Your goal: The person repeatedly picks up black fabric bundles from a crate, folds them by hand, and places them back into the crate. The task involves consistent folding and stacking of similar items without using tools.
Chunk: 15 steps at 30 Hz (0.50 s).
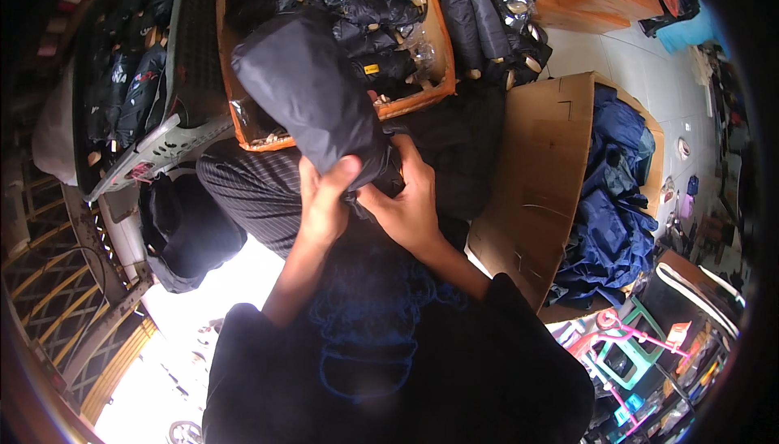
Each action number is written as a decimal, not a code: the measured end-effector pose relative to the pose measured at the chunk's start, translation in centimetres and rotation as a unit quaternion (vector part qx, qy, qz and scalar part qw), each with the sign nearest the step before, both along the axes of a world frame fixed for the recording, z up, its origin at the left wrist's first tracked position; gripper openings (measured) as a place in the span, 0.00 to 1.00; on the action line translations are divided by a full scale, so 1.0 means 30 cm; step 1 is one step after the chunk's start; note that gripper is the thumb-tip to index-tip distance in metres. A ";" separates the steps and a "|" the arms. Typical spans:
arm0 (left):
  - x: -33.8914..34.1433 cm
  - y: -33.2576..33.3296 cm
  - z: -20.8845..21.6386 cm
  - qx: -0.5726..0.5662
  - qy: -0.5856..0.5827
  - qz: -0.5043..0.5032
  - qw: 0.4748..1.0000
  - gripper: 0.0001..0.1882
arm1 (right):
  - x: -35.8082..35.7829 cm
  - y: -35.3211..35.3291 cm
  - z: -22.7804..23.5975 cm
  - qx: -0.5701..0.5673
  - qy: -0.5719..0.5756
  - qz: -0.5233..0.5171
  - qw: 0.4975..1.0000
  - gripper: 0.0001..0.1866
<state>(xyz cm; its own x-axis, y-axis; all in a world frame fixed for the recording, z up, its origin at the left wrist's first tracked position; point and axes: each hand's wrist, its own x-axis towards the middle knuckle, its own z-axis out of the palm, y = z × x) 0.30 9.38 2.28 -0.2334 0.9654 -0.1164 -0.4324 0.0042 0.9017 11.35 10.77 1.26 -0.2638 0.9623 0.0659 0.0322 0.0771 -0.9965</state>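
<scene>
A plump, tube-shaped black fabric pouch (312, 87) is held up in front of me, tilted with its far end toward the upper left. My left hand (326, 196) grips its near end from the left, thumb pressed on the fabric. From the right, my right hand (410, 200) closes on the same end, its thumb and fingers near the opening. What lies inside the pouch is hidden. Just beyond it, an orange-edged box (442, 54) holds rows of rolled black bundles (381, 10) with pale ends.
A grey plastic crate (174, 79) at the left holds similar bundles. More dark bundles (479, 18) are heaped beyond the orange-edged box. On the right, a cardboard box (540, 176) contains crumpled navy fabric (613, 209). A green stool (637, 347) is at the lower right.
</scene>
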 end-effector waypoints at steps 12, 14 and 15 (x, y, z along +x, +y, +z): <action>-0.022 0.045 0.040 0.033 -0.003 0.033 0.999 0.38 | 0.033 0.023 0.014 -0.156 0.049 0.152 0.975 0.38; -0.022 0.039 0.043 0.031 0.022 0.044 0.998 0.38 | 0.037 0.017 0.013 -0.182 0.073 0.184 0.963 0.39; -0.020 0.041 0.046 0.043 -0.003 0.048 0.998 0.36 | 0.034 0.016 0.013 -0.172 0.078 0.178 0.966 0.40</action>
<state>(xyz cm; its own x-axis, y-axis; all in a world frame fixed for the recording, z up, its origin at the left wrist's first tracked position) -0.29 10.60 3.68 -0.3257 0.9448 -0.0353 -0.4325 -0.1157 0.8942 12.36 11.25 1.65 -0.5942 0.7850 -0.1753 -0.0884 -0.2804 -0.9558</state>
